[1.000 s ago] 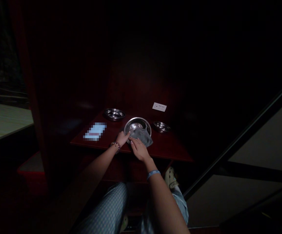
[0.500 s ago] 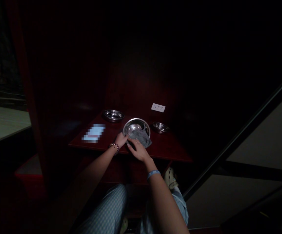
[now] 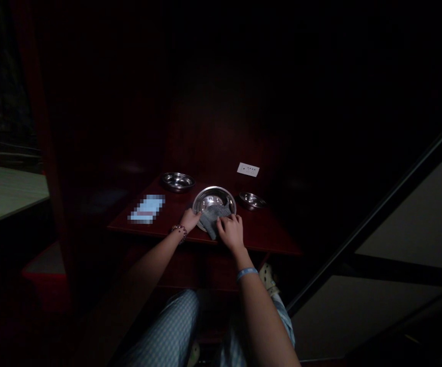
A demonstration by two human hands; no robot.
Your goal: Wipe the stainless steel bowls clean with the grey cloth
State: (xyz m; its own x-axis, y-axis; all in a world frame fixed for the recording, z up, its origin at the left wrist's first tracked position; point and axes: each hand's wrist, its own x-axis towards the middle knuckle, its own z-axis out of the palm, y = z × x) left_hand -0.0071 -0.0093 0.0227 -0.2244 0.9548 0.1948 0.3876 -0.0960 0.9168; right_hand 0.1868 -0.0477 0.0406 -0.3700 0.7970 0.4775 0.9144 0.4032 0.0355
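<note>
Dim booth, dark red wood all round; a small red tabletop (image 3: pixel 267 237) sits under the only light. Your left arm comes in low from the lower left, forearm stretched forward, a beaded bracelet (image 3: pixel 179 230) at the wrist. Your left hand (image 3: pixel 189 220) rests at the near-left rim of the middle steel bowl (image 3: pixel 214 200), fingers curled against the rim; whether they truly pinch it or only press on it cannot be told in this light. Your right arm rises from the bottom centre, a blue wristband (image 3: pixel 246 273) on it, wrist bent slightly down. Your right hand (image 3: pixel 230 231) lies palm-down at the bowl's near-right edge, fingers (image 3: pixel 233 218) bent and bunched over the grey cloth (image 3: pixel 212 219), pressing it down. That cloth drapes from inside the bowl over its near rim onto the table, between your two hands.

A second steel bowl (image 3: pixel 177 180) stands farther back on the left, well apart; a smaller one (image 3: pixel 252 200) sits just right of the middle bowl. A pale blurred card (image 3: pixel 146 208) lies on the table's left part. A white socket plate (image 3: pixel 248 169) is on the back panel. Checked trouser legs (image 3: pixel 167 331) show below.
</note>
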